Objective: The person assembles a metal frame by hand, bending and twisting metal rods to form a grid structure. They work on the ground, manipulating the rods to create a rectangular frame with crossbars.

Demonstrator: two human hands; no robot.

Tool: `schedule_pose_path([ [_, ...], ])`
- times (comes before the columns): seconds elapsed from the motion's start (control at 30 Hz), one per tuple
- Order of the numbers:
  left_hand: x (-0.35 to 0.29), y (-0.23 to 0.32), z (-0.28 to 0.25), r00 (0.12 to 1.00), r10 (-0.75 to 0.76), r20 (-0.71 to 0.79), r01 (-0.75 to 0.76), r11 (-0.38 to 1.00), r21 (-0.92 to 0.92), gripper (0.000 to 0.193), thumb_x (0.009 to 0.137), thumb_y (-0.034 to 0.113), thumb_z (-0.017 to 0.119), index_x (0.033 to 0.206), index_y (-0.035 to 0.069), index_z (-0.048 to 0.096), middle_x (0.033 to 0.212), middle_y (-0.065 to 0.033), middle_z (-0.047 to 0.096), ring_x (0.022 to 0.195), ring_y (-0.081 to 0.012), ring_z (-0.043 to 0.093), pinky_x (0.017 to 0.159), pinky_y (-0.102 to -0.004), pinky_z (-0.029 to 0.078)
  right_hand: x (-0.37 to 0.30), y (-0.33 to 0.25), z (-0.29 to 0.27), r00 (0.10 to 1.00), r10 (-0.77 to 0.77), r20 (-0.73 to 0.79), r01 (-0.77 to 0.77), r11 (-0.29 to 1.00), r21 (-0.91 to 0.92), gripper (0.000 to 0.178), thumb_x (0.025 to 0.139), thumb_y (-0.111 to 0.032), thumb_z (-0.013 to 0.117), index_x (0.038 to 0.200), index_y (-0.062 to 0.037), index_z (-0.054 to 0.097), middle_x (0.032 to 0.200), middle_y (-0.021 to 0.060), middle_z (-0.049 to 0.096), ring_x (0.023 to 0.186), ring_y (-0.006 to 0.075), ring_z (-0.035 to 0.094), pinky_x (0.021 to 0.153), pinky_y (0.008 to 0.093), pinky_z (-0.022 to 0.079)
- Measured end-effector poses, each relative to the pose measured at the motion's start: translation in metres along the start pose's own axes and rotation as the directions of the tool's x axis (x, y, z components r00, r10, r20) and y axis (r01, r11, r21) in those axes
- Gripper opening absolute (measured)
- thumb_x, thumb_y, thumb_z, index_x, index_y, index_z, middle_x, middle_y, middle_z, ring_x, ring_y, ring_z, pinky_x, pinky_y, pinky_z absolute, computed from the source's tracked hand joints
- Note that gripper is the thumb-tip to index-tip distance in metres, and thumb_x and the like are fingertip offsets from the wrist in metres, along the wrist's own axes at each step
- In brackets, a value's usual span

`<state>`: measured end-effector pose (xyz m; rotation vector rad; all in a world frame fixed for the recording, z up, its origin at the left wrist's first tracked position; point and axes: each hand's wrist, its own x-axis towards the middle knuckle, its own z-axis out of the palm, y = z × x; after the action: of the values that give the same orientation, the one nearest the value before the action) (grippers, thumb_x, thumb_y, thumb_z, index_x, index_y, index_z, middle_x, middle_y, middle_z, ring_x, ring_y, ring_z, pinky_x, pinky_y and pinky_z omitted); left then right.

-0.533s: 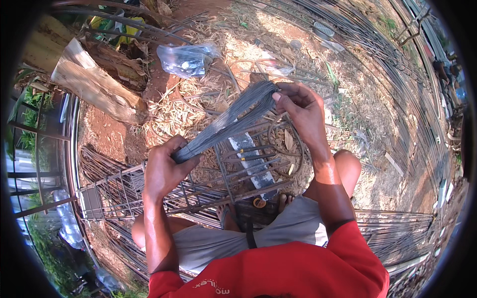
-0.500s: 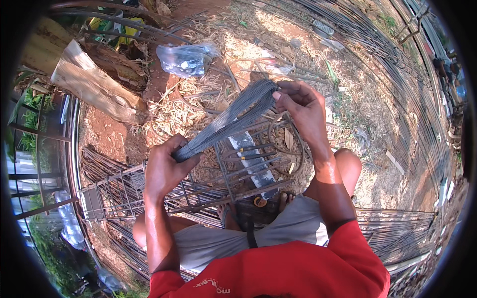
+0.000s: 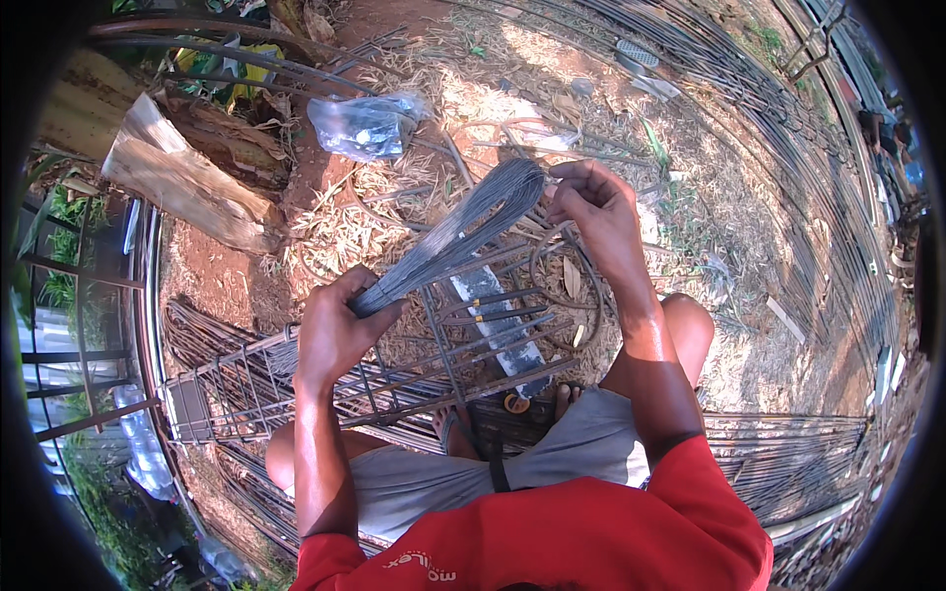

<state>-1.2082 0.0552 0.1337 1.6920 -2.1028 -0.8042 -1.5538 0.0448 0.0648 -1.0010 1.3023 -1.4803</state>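
Note:
A looped bundle of thin grey tie wire (image 3: 463,231) slants across the space in front of me. My left hand (image 3: 340,320) is closed around its narrow, bound end, at the lower left. The far end spreads into a rounded loop. Just right of that loop is my right hand (image 3: 596,202), its thumb and fingers pinched together. Whatever it may be pinching is too fine to make out. Below the bundle lies a cage of tied steel bars (image 3: 394,379), running from the left toward my feet.
A clear plastic bag (image 3: 367,126) lies on the straw-strewn ground ahead. To its left is a cut trunk (image 3: 187,182). Long steel rods (image 3: 778,128) line the right side. A pale, worn board (image 3: 500,330) sits beneath the bars, near a roll of tape (image 3: 515,403).
My right hand has drawn slightly away from the bundle's far end, where its fingertips were touching. The wire loop now looks rounder and more open. My left hand keeps its hold.

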Motion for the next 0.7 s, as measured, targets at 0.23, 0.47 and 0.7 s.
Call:
schedule_pose_path([
  [0.23, 0.007, 0.003, 0.003, 0.999, -0.03, 0.045, 0.028, 0.999, 0.031, 0.031, 0.084, 0.023, 0.096, 0.093, 0.003, 0.074, 0.065, -0.0049, 0.066, 0.057, -0.0112, 0.055, 0.057, -0.0351, 0.044, 0.0, 0.007, 0.002, 0.991, -0.039, -0.129, 0.017, 0.986, -0.166, 0.02, 0.096, -0.008, 0.079, 0.113, 0.0022, 0.082, 0.087, 0.0062, 0.08, 0.077, 0.0098, 0.071, 0.071, 0.028, 0.058],
  [0.47, 0.01, 0.0, 0.007, 1.0, 0.001, 0.019, -0.002, 0.999, 0.045, 0.03, 0.084, 0.023, 0.095, 0.091, 0.003, 0.073, 0.065, -0.0069, 0.066, 0.057, -0.0134, 0.057, 0.057, -0.0362, 0.045, -0.001, 0.005, 0.005, 0.983, -0.076, -0.167, 0.034, 0.97, -0.242, 0.01, 0.1, -0.006, 0.074, 0.104, 0.003, 0.075, 0.086, 0.0051, 0.076, 0.071, 0.0107, 0.07, 0.066, 0.0259, 0.057],
  [0.7, 0.017, -0.015, 0.003, 0.998, -0.022, 0.059, 0.023, 1.0, -0.016, 0.031, 0.084, 0.023, 0.095, 0.088, 0.002, 0.072, 0.064, -0.002, 0.059, 0.06, -0.0101, 0.05, 0.057, -0.0339, 0.041, -0.004, -0.029, -0.015, 0.925, 0.243, 0.293, -0.279, 0.956, 0.088, 0.023, 0.107, -0.025, 0.071, 0.103, -0.0026, 0.074, 0.09, 0.0051, 0.074, 0.07, 0.0108, 0.066, 0.065, 0.0276, 0.053],
])
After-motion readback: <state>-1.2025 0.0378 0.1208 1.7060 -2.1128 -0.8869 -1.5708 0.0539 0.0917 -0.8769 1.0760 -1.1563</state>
